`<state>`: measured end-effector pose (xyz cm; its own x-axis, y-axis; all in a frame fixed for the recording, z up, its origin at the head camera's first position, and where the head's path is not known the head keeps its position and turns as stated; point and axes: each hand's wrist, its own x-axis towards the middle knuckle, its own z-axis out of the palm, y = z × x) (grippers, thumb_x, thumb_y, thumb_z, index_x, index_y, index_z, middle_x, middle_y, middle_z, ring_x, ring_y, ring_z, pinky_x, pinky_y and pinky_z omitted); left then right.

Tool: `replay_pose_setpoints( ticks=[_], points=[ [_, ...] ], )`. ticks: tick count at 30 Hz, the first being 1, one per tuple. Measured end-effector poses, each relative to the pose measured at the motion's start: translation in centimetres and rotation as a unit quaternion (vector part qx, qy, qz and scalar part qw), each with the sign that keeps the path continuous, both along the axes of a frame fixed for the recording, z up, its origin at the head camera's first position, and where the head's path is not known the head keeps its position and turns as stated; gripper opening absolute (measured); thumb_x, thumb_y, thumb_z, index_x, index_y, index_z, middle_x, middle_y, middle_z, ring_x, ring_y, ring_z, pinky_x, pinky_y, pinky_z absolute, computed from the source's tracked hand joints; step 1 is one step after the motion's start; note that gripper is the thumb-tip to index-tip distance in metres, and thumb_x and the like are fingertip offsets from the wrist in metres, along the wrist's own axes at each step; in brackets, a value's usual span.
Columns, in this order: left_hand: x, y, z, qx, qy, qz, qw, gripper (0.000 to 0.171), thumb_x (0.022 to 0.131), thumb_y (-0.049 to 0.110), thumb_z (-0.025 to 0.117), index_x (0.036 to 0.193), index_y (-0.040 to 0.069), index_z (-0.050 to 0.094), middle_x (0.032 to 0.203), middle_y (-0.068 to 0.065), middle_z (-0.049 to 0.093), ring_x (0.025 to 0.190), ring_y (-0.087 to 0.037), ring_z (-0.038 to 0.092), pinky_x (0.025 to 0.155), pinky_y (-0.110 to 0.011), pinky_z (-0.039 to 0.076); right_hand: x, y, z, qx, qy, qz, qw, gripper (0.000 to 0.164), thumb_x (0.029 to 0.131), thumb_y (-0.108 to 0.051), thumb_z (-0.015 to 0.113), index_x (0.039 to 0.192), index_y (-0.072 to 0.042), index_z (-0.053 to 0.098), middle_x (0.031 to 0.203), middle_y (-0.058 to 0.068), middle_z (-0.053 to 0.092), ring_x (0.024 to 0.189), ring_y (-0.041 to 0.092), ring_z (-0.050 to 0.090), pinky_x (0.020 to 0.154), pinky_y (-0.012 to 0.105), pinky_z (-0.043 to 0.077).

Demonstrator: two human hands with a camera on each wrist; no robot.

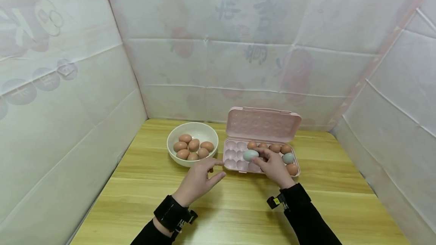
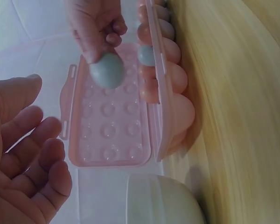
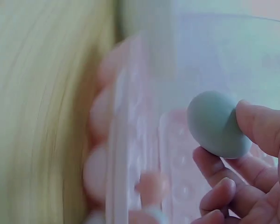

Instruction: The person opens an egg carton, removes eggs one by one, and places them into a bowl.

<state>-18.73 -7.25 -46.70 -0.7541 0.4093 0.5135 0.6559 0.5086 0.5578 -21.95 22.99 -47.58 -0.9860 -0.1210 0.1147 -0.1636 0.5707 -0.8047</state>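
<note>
My right hand pinches a pale blue-green egg between thumb and fingers, over the front half of an open pink egg carton. In the right wrist view the egg is held up, its lower side against the fingers. Brown eggs fill the carton's back right cups. Another pale green egg and a brown egg sit along its right end; the hand hides some middle cups. Holding nothing, my left hand hovers between bowl and carton, fingers loosely bent, index fingertip right at the carton's left front corner.
A cream bowl with several brown eggs stands left of the carton. The carton's lid stands raised at the back. Both are on a wood-grain table, with pale printed sheeting hung on three sides.
</note>
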Motion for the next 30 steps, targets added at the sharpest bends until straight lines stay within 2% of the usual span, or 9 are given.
replay_pose_setpoints(
  ticks=[3,6,9,11,14,18,23,26,30],
  points=[
    [0.0,0.0,0.1,0.004,0.019,-0.001,0.9998,0.036,0.094,0.022,0.085,0.127,0.012,0.073,0.122,-0.002,0.078,0.089,-0.009,0.066,0.076,-0.026,0.06,0.8,-0.5,0.4,-0.096,-0.056,0.028,0.993,0.044,0.108,-0.029,0.067,0.145,-0.005,0.063,0.129,0.013,0.074,0.103,0.004,0.066,0.089,0.02,0.054],
    [0.0,0.2,0.3,0.005,0.032,-0.002,0.9995,0.045,0.092,0.021,0.086,0.133,0.011,0.07,0.126,-0.002,0.075,0.088,-0.009,0.064,0.075,-0.023,0.058,1.6,-1.1,0.6,-0.179,-0.114,0.061,0.975,0.049,0.11,-0.032,0.062,0.15,-0.005,0.057,0.129,0.001,0.073,0.113,0.002,0.066,0.101,0.024,0.053],
    [0.2,0.3,0.4,0.01,0.038,-0.007,0.9992,0.055,0.09,0.021,0.088,0.139,0.009,0.066,0.128,-0.004,0.073,0.089,-0.011,0.064,0.074,-0.026,0.059,2.4,-1.8,0.6,-0.239,-0.156,0.101,0.953,0.049,0.112,-0.034,0.057,0.151,-0.003,0.053,0.12,-0.011,0.069,0.107,0.002,0.06,0.097,0.026,0.049],
    [0.3,0.4,0.5,0.015,0.045,-0.012,0.9988,0.061,0.089,0.021,0.089,0.142,0.009,0.063,0.129,-0.006,0.072,0.09,-0.011,0.065,0.074,-0.027,0.06,2.8,-2.3,0.4,-0.268,-0.162,0.13,0.941,0.048,0.113,-0.032,0.055,0.15,-0.002,0.053,0.113,-0.012,0.066,0.099,0.007,0.054,0.09,0.027,0.045],
    [0.5,0.5,0.7,0.02,0.066,-0.018,0.9975,0.068,0.086,0.022,0.091,0.145,0.009,0.061,0.13,-0.007,0.071,0.091,-0.012,0.066,0.076,-0.026,0.06,3.4,-2.8,0.1,-0.308,-0.173,0.165,0.921,0.04,0.114,-0.031,0.053,0.147,-0.008,0.057,0.105,-0.01,0.06,0.092,0.011,0.046,0.084,0.029,0.04],
    [0.7,0.9,0.9,0.031,0.091,-0.033,0.9948,0.07,0.083,0.022,0.093,0.144,0.007,0.062,0.132,-0.008,0.071,0.092,-0.016,0.069,0.08,-0.025,0.061,3.9,-3.3,-0.3,-0.334,-0.18,0.198,0.904,0.031,0.115,-0.029,0.05,0.143,-0.018,0.061,0.097,-0.01,0.056,0.089,0.011,0.044,0.08,0.033,0.033],
    [1.0,1.4,0.9,0.042,0.087,-0.054,0.9939,0.064,0.083,0.019,0.093,0.138,0.007,0.065,0.136,-0.01,0.069,0.105,-0.02,0.073,0.087,-0.019,0.061,4.3,-3.7,-0.7,-0.357,-0.167,0.258,0.882,0.034,0.117,-0.022,0.043,0.145,-0.016,0.063,0.097,-0.008,0.056,0.088,0.018,0.039,0.081,0.043,0.024],
    [1.1,1.7,0.8,0.042,0.087,-0.057,0.9937,0.058,0.083,0.019,0.093,0.134,0.007,0.068,0.138,-0.012,0.068,0.113,-0.02,0.073,0.089,-0.016,0.06,4.4,-3.9,-0.7,-0.364,-0.169,0.27,0.875,0.035,0.118,-0.02,0.042,0.145,-0.018,0.064,0.098,-0.009,0.059,0.087,0.018,0.04,0.081,0.042,0.024],
    [1.2,1.9,0.6,0.046,0.084,-0.066,0.9932,0.051,0.084,0.016,0.092,0.129,0.006,0.071,0.134,-0.01,0.071,0.112,-0.02,0.074,0.09,-0.017,0.06,4.6,-4.0,-0.7,-0.369,-0.169,0.268,0.874,0.034,0.118,-0.02,0.042,0.144,-0.019,0.065,0.099,-0.01,0.062,0.087,0.015,0.042,0.08,0.041,0.024]
  ],
)
